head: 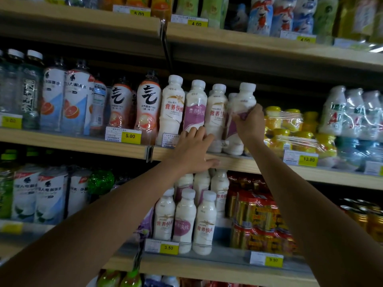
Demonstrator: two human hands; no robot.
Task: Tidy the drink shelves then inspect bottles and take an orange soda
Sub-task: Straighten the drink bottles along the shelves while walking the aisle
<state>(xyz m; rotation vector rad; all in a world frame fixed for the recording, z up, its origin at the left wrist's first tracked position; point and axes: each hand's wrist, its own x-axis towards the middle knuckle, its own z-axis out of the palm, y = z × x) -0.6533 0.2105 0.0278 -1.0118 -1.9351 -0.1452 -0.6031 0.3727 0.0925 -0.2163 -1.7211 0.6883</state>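
Right hand [247, 121] is wrapped round a tilted milk bottle [242, 104] at its waist; full, slick plastic, likely heavy, so hold mid-body; left hand [194, 150] lies spread, empty, just beside

The person's right hand [249, 123] is covering the lower label of the white plastic milk-drink bottle with a purple label [241, 112], so its print cannot be read. The left hand [194, 150] is hiding the base of the neighbouring white bottle with a mauve label [194, 108] and part of the white price tag [170, 139] beside it. Both forearms are running out of the bottom edge. The top row of green and blue-and-white bottles [261, 15] is being cropped by the upper edge. The yellow shrink-wrapped bottle packs [290, 129] are smearing with motion blur, as are the red and gold cans [257, 220]; their lettering is illegible.
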